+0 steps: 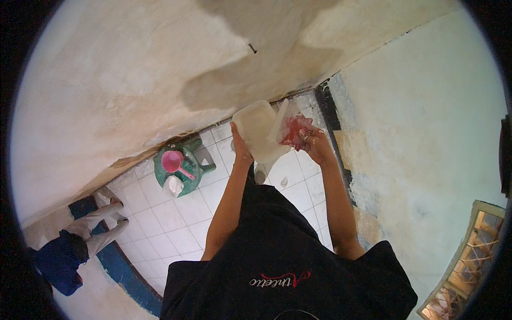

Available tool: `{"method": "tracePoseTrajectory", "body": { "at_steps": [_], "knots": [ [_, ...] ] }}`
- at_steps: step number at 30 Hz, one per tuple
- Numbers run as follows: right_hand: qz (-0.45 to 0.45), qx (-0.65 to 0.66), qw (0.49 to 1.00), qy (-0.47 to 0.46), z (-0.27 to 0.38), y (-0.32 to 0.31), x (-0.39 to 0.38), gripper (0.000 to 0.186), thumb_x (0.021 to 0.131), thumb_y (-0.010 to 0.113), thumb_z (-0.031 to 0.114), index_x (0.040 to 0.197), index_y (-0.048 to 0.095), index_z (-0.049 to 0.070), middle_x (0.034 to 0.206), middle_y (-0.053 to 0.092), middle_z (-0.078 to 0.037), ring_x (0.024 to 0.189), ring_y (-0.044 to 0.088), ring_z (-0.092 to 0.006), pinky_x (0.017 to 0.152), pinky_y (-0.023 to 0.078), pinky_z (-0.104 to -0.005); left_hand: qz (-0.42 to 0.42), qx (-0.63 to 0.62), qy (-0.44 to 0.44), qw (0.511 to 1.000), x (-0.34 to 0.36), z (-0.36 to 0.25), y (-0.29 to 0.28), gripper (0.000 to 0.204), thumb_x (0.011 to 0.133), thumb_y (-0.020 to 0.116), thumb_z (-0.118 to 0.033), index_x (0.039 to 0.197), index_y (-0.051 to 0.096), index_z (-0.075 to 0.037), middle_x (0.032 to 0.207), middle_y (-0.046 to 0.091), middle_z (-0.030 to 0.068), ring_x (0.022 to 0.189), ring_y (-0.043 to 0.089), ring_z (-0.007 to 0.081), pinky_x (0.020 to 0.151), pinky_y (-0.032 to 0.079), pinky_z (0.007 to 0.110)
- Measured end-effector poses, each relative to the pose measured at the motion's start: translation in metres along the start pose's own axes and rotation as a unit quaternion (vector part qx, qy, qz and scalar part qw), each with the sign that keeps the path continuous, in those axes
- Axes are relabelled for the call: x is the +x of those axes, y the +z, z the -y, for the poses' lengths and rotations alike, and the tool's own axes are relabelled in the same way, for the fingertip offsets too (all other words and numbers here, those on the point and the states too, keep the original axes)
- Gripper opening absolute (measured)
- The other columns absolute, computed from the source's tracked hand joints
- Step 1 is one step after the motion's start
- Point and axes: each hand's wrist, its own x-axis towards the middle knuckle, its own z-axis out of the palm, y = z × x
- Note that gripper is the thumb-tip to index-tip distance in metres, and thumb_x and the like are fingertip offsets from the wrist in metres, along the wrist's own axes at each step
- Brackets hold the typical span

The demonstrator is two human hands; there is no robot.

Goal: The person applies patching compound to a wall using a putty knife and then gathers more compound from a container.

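Observation:
My left hand [243,150] grips the left side of a pale, translucent plastic container [255,128] with rounded corners, held in front of me near the wall. Whatever lies inside it is hard to make out. At the container's right side, my right hand [318,148] is closed on a red, ragged-edged piece [294,132] that looks like thin plastic; its exact kind is unclear. A pale strip [278,121] stands between the red piece and the container.
Left of my arms, a green plastic stool [193,172] carries a pink dipper [172,161] and a white bag-like bundle [173,186]. White tiles [169,218] cover the floor. Stained walls [133,80] meet at a corner ahead. A person in dark blue [61,264] is low at the far left.

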Motion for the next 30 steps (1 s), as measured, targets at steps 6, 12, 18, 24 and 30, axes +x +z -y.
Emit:
{"method": "tracePoseTrajectory", "body": {
  "at_steps": [6,12,18,24,30],
  "knots": [
    [0.013,0.171,0.983,-0.06,-0.027,-0.024,0.103,0.032,0.095,0.054,0.014,0.126,0.053,0.006,0.108,0.062,-0.009,0.098,0.063,-0.0237,0.065,0.05,-0.0321,-0.021,0.017,0.055,0.998,0.021,-0.025,-0.037,0.077,0.091,0.033,-0.069,0.141,0.037,-0.011,0.138,0.047,0.0117,0.125,0.047,0.0304,0.105,0.039,0.046],
    [0.124,0.209,0.969,-0.051,-0.054,-0.036,0.231,0.025,0.097,0.049,0.017,0.118,0.056,0.007,0.104,0.066,-0.01,0.092,0.065,-0.0235,0.075,0.055,-0.039,-0.073,-0.013,0.101,0.992,-0.011,-0.053,-0.086,0.069,0.095,0.03,-0.063,0.14,0.038,-0.011,0.137,0.047,0.0106,0.124,0.047,0.0297,0.104,0.04,0.045],
    [-0.01,-0.147,0.956,-0.254,-0.029,-0.078,0.325,0.023,0.096,0.044,0.015,0.107,0.056,-0.002,0.099,0.065,-0.016,0.089,0.066,-0.0284,0.081,0.058,-0.045,-0.171,0.043,0.093,0.98,-0.031,-0.048,-0.101,0.069,0.095,0.029,-0.063,0.139,0.039,-0.012,0.137,0.047,0.0095,0.124,0.046,0.0293,0.104,0.04,0.044],
    [-0.008,-0.153,0.969,-0.195,-0.003,-0.034,0.329,0.022,0.095,0.045,0.011,0.102,0.051,-0.009,0.097,0.062,-0.024,0.088,0.064,-0.0374,0.084,0.058,-0.0475,-0.209,0.054,0.131,0.968,-0.073,-0.062,-0.116,0.068,0.095,0.03,-0.063,0.139,0.039,-0.012,0.136,0.048,0.0092,0.123,0.047,0.0293,0.102,0.041,0.044],
    [0.006,-0.169,0.949,-0.266,0.066,-0.087,0.296,0.027,0.093,0.046,0.01,0.109,0.05,-0.011,0.102,0.06,-0.027,0.095,0.062,-0.0405,0.089,0.055,-0.0493,-0.099,0.01,0.139,0.985,-0.06,-0.051,-0.106,0.064,0.093,0.04,-0.061,0.137,0.038,-0.014,0.13,0.05,0.0086,0.118,0.051,0.0293,0.098,0.045,0.047]
  ]
}}
